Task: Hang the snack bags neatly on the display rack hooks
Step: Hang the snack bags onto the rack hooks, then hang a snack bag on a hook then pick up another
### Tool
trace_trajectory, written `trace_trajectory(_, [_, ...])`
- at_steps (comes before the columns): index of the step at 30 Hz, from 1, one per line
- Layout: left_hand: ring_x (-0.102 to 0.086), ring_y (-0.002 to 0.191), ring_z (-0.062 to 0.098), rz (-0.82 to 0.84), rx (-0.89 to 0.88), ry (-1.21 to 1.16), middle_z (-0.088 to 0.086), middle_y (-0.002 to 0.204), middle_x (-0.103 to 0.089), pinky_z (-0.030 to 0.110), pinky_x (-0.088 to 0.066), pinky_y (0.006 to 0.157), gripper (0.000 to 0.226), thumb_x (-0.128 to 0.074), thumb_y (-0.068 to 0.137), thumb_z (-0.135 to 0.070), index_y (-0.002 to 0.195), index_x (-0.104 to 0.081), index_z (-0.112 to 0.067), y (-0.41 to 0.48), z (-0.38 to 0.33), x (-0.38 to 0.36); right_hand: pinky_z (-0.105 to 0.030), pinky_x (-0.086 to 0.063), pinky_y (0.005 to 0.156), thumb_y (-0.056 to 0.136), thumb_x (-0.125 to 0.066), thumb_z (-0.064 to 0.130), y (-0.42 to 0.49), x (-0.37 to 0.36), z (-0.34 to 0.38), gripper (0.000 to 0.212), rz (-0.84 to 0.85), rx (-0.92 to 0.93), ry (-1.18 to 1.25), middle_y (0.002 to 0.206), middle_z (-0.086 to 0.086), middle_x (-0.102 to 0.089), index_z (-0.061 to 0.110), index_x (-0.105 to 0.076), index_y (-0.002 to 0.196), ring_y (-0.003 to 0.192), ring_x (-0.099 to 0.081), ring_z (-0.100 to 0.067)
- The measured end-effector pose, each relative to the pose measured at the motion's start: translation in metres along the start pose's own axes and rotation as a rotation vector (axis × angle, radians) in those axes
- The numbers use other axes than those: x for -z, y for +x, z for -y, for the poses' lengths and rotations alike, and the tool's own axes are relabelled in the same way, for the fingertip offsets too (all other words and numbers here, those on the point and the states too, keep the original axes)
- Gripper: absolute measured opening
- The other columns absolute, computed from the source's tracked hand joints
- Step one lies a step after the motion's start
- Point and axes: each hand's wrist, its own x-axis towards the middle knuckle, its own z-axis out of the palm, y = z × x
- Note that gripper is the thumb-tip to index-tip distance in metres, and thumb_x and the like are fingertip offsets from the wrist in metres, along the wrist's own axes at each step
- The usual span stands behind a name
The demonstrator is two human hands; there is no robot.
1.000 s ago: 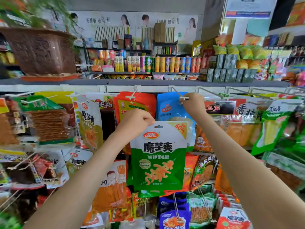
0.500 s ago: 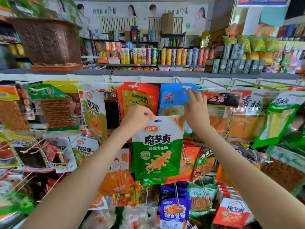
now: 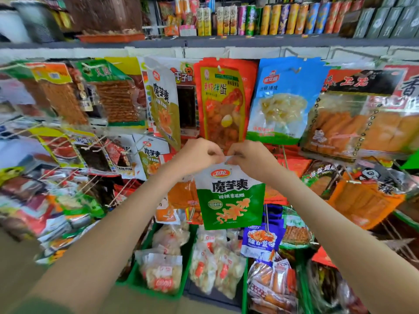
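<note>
Shop shelving fills the view: a grey shelf (image 3: 226,43) of tall snack cans runs along the top edge, and under it a white-railed display rack (image 3: 158,52) carries rows of hooks crowded with packets. Along the rack's top row many bags already hang, among them an orange-red foil bag (image 3: 223,103), a blue-and-white bag (image 3: 283,98) to its right and a white-and-olive bag (image 3: 162,103) to its left. Green plastic bins (image 3: 133,277) of loose clear packets sit along the rack's bottom edge.

At the rack's middle, just below the orange-red bag, a green-and-white snack bag (image 3: 230,200) hangs upright and square from its top edge. The left hand (image 3: 199,155) and the right hand (image 3: 251,159) meet there, fingers curled, each pinching the bag's top strip near the hang hole. Whether the hole is on a hook I cannot tell; the fingers cover it. I judge this bag is at the threading step, not released, with much of the rack stocked.
</note>
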Motion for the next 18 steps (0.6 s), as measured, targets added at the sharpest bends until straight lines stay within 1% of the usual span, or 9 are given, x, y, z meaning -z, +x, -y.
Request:
trace_trajectory(2, [-0.060, 0.092, 0.012, 0.100, 0.017, 0.099, -0.005, 0.094, -0.066, 0.028, -0.048, 0.080, 0.024, -0.063, 0.084, -0.043, 0.094, -0.068, -0.021, -0.012, 0.013, -0.002, -0.030, -0.032, 0.063, 0.085, -0.061, 0.014, -0.002, -0.018, 0.006, 0.009, 0.038, 0.030, -0.008, 0.086, -0.008, -0.066, 0.010, -0.067, 0.089, 0.083, -0.058, -0.027])
trace_trajectory(4, [-0.058, 0.080, 0.016, 0.125, 0.041, 0.155, -0.003, 0.078, -0.060, 0.029, -0.045, 0.069, 0.023, -0.062, 0.085, -0.042, 0.080, -0.063, -0.019, -0.023, 0.027, -0.007, -0.034, -0.038, 0.065, 0.086, -0.061, 0.018, -0.003, -0.036, 0.015, 0.011, 0.048, 0.043, 0.008, 0.089, -0.010, -0.067, 0.011, -0.067, 0.090, 0.085, -0.058, -0.028])
trace_trajectory(6, [-0.048, 0.068, 0.019, 0.116, 0.079, 0.180, 0.000, 0.061, -0.046, 0.028, -0.030, 0.054, 0.033, -0.062, 0.087, -0.038, 0.068, -0.056, -0.012, -0.034, 0.039, -0.012, -0.035, -0.038, 0.063, 0.086, -0.061, 0.019, -0.002, -0.052, 0.024, 0.012, 0.060, 0.057, 0.037, 0.083, -0.008, -0.065, 0.008, -0.065, 0.087, 0.082, -0.057, -0.029])
trace_trajectory(7, [-0.045, 0.065, 0.020, 0.102, 0.104, 0.182, 0.001, 0.059, -0.042, 0.030, -0.025, 0.053, 0.036, -0.061, 0.088, -0.037, 0.068, -0.056, -0.007, -0.040, 0.044, -0.013, -0.033, -0.034, 0.061, 0.087, -0.060, 0.019, -0.002, -0.059, 0.029, 0.012, 0.067, 0.076, 0.060, 0.079, -0.006, -0.061, 0.008, -0.064, 0.086, 0.078, -0.055, -0.028])
trace_trajectory(8, [-0.043, 0.063, 0.021, 0.079, 0.120, 0.185, 0.002, 0.059, -0.041, 0.032, -0.024, 0.054, 0.037, -0.061, 0.088, -0.037, 0.070, -0.056, -0.005, -0.047, 0.049, -0.013, -0.032, -0.032, 0.060, 0.088, -0.060, 0.017, -0.001, -0.064, 0.035, 0.011, 0.071, 0.093, 0.084, 0.076, -0.004, -0.057, 0.007, -0.064, 0.085, 0.075, -0.052, -0.026])
trace_trajectory(10, [-0.043, 0.061, 0.022, 0.032, 0.143, 0.194, 0.004, 0.059, -0.043, 0.033, -0.027, 0.056, 0.038, -0.059, 0.090, -0.036, 0.070, -0.056, -0.004, -0.060, 0.059, -0.010, -0.033, -0.036, 0.059, 0.089, -0.057, 0.013, 0.001, -0.076, 0.046, 0.009, 0.071, 0.127, 0.134, 0.074, -0.001, -0.053, 0.008, -0.063, 0.084, 0.070, -0.049, -0.023])
trace_trajectory(13, [-0.049, 0.066, 0.022, -0.057, 0.197, 0.164, 0.002, 0.062, -0.048, 0.034, -0.034, 0.058, 0.029, -0.059, 0.090, -0.034, 0.082, -0.066, -0.008, -0.085, 0.077, -0.004, -0.038, -0.042, 0.062, 0.089, -0.053, 0.009, 0.006, -0.096, 0.064, 0.012, 0.087, 0.182, 0.176, 0.077, -0.006, -0.058, 0.005, -0.063, 0.085, 0.071, -0.050, -0.024])
trace_trajectory(15, [-0.046, 0.062, 0.019, -0.077, 0.231, 0.126, -0.002, 0.059, -0.045, 0.031, -0.031, 0.055, 0.024, -0.059, 0.090, -0.032, 0.079, -0.063, -0.012, -0.100, 0.090, -0.002, -0.038, -0.042, 0.063, 0.089, -0.052, 0.011, 0.009, -0.111, 0.077, 0.015, 0.111, 0.206, 0.189, 0.081, -0.008, -0.061, 0.003, -0.064, 0.087, 0.073, -0.049, -0.021])
trace_trajectory(18, [-0.056, 0.071, 0.024, -0.058, 0.298, 0.156, 0.006, 0.069, -0.058, 0.032, -0.038, 0.059, 0.029, -0.056, 0.092, -0.033, 0.086, -0.065, -0.007, -0.117, 0.115, 0.005, -0.033, -0.035, 0.061, 0.090, -0.052, 0.013, 0.014, -0.134, 0.099, 0.016, 0.121, 0.232, 0.200, 0.083, -0.009, -0.062, 0.003, -0.064, 0.087, 0.073, -0.047, -0.019])
